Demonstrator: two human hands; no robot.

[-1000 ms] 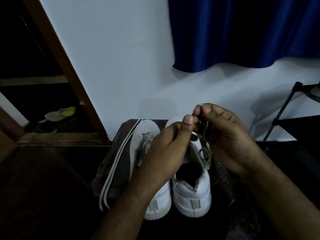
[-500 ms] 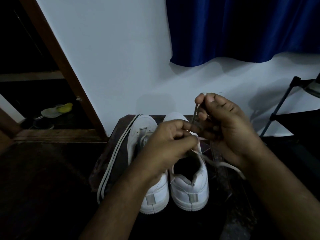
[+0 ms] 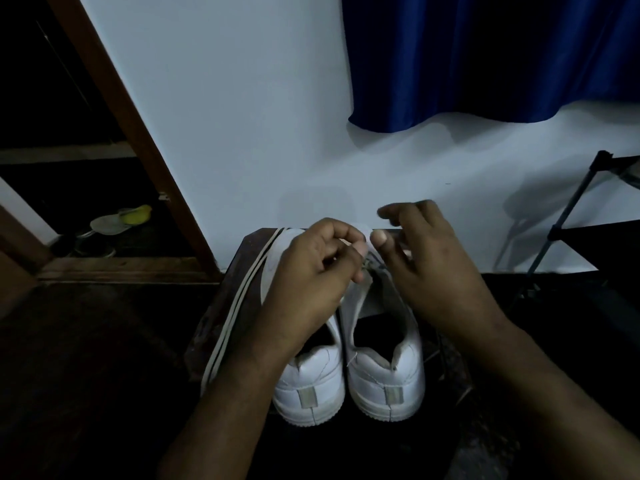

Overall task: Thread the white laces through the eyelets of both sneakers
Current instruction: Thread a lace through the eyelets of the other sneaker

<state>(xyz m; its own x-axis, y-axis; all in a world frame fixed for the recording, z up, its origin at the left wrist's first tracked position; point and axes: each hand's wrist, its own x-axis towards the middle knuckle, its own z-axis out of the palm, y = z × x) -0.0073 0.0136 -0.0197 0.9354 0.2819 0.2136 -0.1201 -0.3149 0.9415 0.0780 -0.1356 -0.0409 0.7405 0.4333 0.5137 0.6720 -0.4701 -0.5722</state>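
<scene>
Two white sneakers stand side by side with their heels toward me, the left sneaker (image 3: 308,393) and the right sneaker (image 3: 388,382). My left hand (image 3: 311,271) is curled over the front of the pair, its thumb and forefinger pinched on a bit of white lace (image 3: 367,264) at the right sneaker's eyelets. My right hand (image 3: 429,261) hovers over the right sneaker's toe with its fingers spread and blurred, the thumb close to my left fingertips. A second white lace (image 3: 239,306) lies loose in a long loop along the left sneaker's outer side. The eyelets are hidden by my hands.
The sneakers sit on a small dark brown stool (image 3: 221,306) against a white wall. A blue curtain (image 3: 485,64) hangs above. A black metal rack (image 3: 561,216) stands at the right. A wooden door frame (image 3: 138,150) and a shoe (image 3: 114,223) are at the left. The floor is dark.
Both hands have dropped from above the shoe to its front. My right hand has let go of the lace tip and spread its fingers. The lace strand hanging right is no longer visible.
</scene>
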